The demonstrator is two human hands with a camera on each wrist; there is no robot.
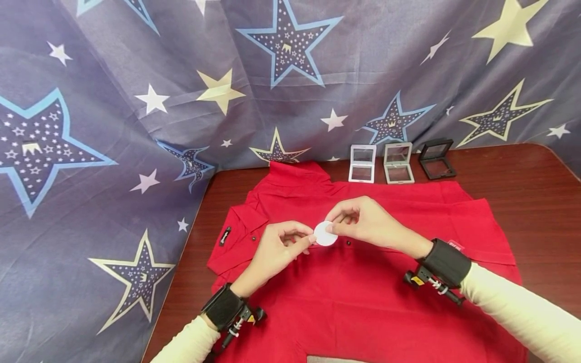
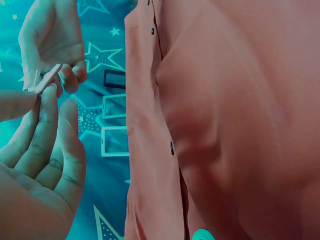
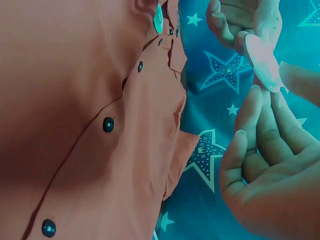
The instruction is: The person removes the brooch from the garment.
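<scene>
A small white round disc (image 1: 325,233) is held up between both hands above a red polo shirt (image 1: 363,292) that lies flat on the table. My left hand (image 1: 310,240) pinches the disc's left edge with thumb and fingertip. From the other side my right hand (image 1: 332,227) pinches its right edge. In the left wrist view the disc (image 2: 45,79) shows edge-on between the fingertips of both hands, beside the shirt (image 2: 225,125). The right wrist view shows the disc (image 3: 262,62) over the shirt's buttoned placket (image 3: 108,124).
Three small square open cases, white (image 1: 361,163), grey (image 1: 398,162) and black (image 1: 437,159), stand at the table's back edge behind the shirt collar. A star-patterned blue cloth (image 1: 113,126) hangs behind and drapes over the left side. Bare dark wooden table (image 1: 535,201) shows at the right.
</scene>
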